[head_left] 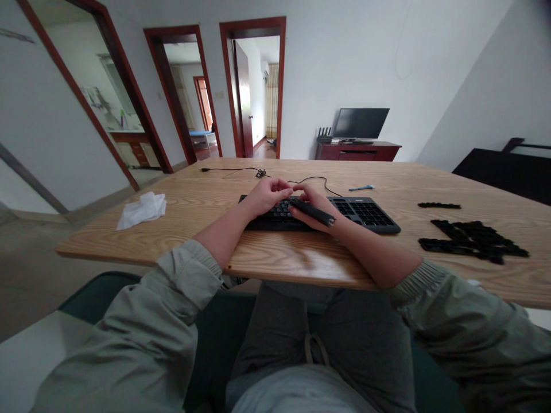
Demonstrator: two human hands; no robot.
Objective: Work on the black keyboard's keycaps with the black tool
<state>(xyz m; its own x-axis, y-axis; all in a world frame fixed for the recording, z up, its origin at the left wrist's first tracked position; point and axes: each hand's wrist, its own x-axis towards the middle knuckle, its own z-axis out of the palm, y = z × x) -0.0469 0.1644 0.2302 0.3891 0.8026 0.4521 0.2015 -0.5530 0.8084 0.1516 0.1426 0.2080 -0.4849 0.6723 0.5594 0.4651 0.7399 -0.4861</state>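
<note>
A black keyboard [376, 213] lies along the near side of the wooden table, its right-hand sections showing bare sockets without keycaps. Both my hands are over its left and middle part. My right hand [316, 201] is closed around a slim black tool [316, 212], whose kind I cannot make out; it slants back across the palm toward the wrist. The fingers of my left hand [267, 196] are pinched together close to the right fingertips. Whatever they hold, if anything, is too small to see. Some keycaps remain between the hands.
Black keycaps [473, 238] lie in a pile on the right, with a short row [439, 205] behind them. A blue brush-like tool [361, 188] rests beyond the keyboard. White tissue [144, 209] lies at left. The keyboard's cable [260, 172] runs along the back.
</note>
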